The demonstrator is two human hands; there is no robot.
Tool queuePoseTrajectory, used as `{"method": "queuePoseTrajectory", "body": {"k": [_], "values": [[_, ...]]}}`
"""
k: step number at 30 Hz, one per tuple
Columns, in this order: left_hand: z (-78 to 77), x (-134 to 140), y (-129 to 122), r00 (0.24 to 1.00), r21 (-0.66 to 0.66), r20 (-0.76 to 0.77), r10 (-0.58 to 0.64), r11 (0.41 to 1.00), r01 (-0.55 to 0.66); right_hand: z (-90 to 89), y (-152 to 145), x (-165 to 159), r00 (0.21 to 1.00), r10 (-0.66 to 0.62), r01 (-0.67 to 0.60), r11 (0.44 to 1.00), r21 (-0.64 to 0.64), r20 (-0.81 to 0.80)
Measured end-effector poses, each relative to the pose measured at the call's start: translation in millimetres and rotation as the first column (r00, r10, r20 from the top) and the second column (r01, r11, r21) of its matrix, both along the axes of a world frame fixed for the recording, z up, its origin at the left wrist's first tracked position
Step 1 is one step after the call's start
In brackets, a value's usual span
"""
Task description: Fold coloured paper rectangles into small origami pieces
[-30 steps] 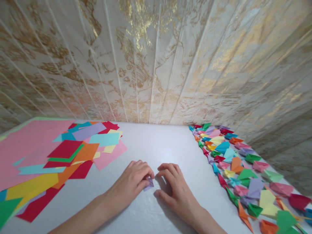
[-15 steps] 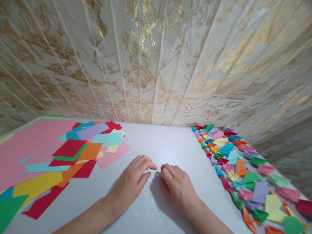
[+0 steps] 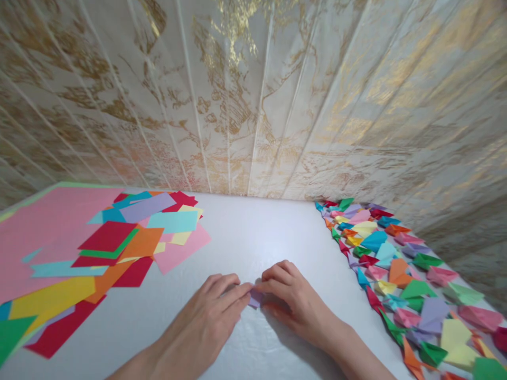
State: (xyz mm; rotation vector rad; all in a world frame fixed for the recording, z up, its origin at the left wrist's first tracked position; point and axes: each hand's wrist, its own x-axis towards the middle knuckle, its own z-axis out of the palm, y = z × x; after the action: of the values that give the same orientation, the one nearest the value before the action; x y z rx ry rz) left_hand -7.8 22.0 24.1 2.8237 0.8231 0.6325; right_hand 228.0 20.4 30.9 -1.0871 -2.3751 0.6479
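Observation:
A small piece of lilac paper [image 3: 255,298] shows between my two hands at the middle of the white table; most of it is hidden by fingers. My left hand [image 3: 216,311] lies over its left side, fingers together and fingertips on its upper edge. From the right, my right hand [image 3: 295,301] pinches the paper with curled fingers and thumb. How the paper is folded cannot be made out.
Loose coloured paper sheets [image 3: 142,243] overlap on the left, over a large pink sheet [image 3: 51,227]. Rows of small folded paper pieces [image 3: 400,279] run along the table's right side. Behind the white table [image 3: 253,232] hangs a gold-patterned curtain [image 3: 237,105].
My left hand has come down onto the lilac paper, its fingers now straighter and closed together. More of the paper shows between the hands. The view has shifted slightly.

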Motion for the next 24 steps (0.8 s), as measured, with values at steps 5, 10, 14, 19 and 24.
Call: {"method": "queuePoseTrajectory", "body": {"k": [5,10,14,19,24], "values": [[3.1,1,-1,0.999,-0.060,0.019,0.034,0.998,-0.033,-8.8,-1,-7,0.998,0.017,-0.023,0.993,0.119,0.052],[2.3,1,-4,0.997,-0.059,0.057,0.045,0.997,-0.042,-7.8,-7,-15,0.996,-0.092,0.092,0.991,0.099,0.000],[3.5,3,-7,0.996,-0.049,0.065,0.055,0.997,-0.052,-6.7,-10,-21,0.981,-0.189,0.190,0.982,0.020,-0.045],[-1.6,5,-9,0.995,-0.025,0.094,0.044,0.999,-0.042,-10.6,-9,-25,0.963,-0.244,0.243,0.970,-0.023,-0.111],[-6.1,5,-9,0.997,0.005,0.065,0.043,0.999,-0.043,-14.5,-6,-25,0.959,-0.252,0.250,0.968,-0.038,-0.127]]}}
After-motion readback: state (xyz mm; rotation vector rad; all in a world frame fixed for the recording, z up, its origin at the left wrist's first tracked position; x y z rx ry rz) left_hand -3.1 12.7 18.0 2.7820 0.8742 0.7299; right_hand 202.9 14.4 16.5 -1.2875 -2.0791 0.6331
